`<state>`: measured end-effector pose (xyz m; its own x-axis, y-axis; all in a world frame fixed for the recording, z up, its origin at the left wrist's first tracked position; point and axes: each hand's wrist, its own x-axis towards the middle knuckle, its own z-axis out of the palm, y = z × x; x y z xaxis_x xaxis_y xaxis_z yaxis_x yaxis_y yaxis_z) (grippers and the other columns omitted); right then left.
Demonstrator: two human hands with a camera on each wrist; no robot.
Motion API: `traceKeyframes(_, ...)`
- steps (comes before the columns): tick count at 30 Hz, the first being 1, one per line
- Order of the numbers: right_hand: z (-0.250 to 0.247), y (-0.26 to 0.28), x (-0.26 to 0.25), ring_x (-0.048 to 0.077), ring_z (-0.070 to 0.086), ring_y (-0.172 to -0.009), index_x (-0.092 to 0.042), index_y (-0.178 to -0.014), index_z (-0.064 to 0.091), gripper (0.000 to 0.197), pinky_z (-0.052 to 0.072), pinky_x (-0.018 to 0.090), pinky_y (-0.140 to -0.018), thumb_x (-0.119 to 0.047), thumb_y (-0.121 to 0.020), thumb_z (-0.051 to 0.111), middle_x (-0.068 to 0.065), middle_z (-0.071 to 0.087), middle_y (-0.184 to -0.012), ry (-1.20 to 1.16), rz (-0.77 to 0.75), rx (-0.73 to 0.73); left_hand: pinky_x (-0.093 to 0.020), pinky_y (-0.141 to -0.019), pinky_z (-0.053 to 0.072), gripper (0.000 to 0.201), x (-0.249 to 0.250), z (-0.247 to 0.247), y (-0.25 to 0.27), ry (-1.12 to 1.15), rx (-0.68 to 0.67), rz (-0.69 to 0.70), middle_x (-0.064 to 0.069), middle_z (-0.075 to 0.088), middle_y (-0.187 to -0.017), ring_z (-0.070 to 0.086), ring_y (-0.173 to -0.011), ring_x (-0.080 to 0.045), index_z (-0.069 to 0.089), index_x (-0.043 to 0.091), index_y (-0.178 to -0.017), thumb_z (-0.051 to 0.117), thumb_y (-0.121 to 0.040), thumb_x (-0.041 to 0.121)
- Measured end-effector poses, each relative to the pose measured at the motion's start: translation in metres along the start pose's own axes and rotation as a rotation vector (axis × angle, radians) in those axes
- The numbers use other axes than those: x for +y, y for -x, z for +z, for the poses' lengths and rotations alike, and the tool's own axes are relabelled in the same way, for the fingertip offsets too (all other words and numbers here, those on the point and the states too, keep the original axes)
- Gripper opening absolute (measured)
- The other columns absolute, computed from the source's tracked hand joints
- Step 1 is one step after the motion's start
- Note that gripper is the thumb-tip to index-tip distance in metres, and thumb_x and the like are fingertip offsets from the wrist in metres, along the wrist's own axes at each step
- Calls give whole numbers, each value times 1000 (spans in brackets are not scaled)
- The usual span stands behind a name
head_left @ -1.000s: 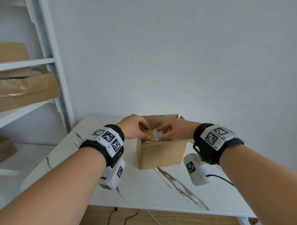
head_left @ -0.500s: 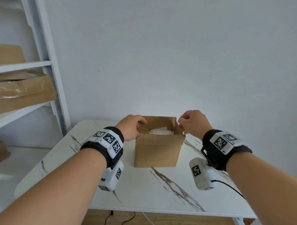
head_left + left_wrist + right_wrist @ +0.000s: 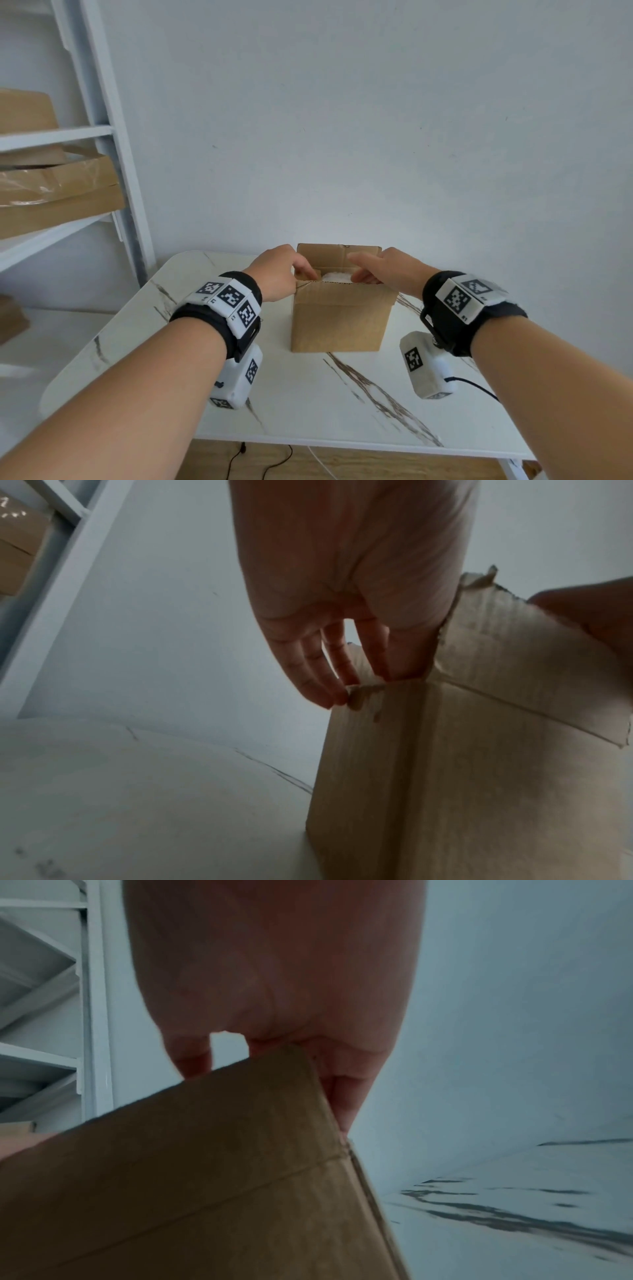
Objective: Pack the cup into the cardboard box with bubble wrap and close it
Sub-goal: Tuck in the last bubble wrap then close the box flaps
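our right hand now back at the cardboard box rim, pressing its side flap inward, our left hand fingers still pinching the left flap, bubble wrap showing between, marble table open around

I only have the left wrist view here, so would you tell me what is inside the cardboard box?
Observer: From the head view, white bubble wrap shows in the open top of the cardboard box; no cup is visible.
Operator: Thank you. Where is the right hand?
Observer: The right hand is over the box's right top edge, fingers reaching inward.
Operator: Is the far flap folded down?
Observer: No, the far flap stands upright.
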<state>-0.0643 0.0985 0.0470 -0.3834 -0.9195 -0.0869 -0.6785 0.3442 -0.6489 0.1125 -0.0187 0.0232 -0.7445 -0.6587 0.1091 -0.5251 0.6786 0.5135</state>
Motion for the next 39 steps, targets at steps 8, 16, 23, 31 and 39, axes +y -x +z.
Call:
traceKeyframes(8, -1, 14, 21, 20, 64, -106, -20, -93, 76, 29, 46, 40, -102, -44, -80, 66, 2, 73, -105, -181, -82, 52, -33, -92, 53, 39, 5, -23, 14, 198, -285, -134, 1, 56, -128, 54, -113, -15, 69, 28, -109, 65, -77, 7)
traceKeyframes(16, 5, 8, 31, 25, 68, -99, -21, -84, 75, 14, 53, 41, -93, -29, -73, 78, 4, 75, -97, -352, -85, 143, -22, -79, 47, 39, 1, -11, 6, 170, -33, -129, 7, 68, -103, 58, -92, -6, 78, 20, -92, 71, -74, 55)
traceKeyframes(23, 15, 1, 37, 14, 66, -94, -25, -91, 69, 22, 53, 24, -83, -11, -76, 76, -7, 69, -92, -204, -138, 268, -25, -78, 49, 18, 0, -2, 4, 96, 130, -119, 8, 72, -93, 63, -92, -9, 74, 25, -69, 82, -67, 40)
traceKeyframes(31, 9, 2, 41, 17, 34, -137, -40, -150, 8, 105, 38, 40, -109, -27, -74, 80, -4, 22, -155, -61, -129, 255, -38, -97, 49, 100, -1, -1, -2, 112, 99, -108, -5, 31, -137, 56, -109, -23, 25, 32, -144, 86, -65, 33)
traceKeyframes(39, 14, 6, 42, 19, 48, -129, -37, -141, 42, 62, 39, 34, -109, -29, -85, 69, -3, 29, -155, 7, -134, 180, -25, -99, 43, 40, 0, 4, 7, 155, 29, -26, 10, 62, -128, 57, -114, -13, 66, 29, -120, 74, -82, 22)
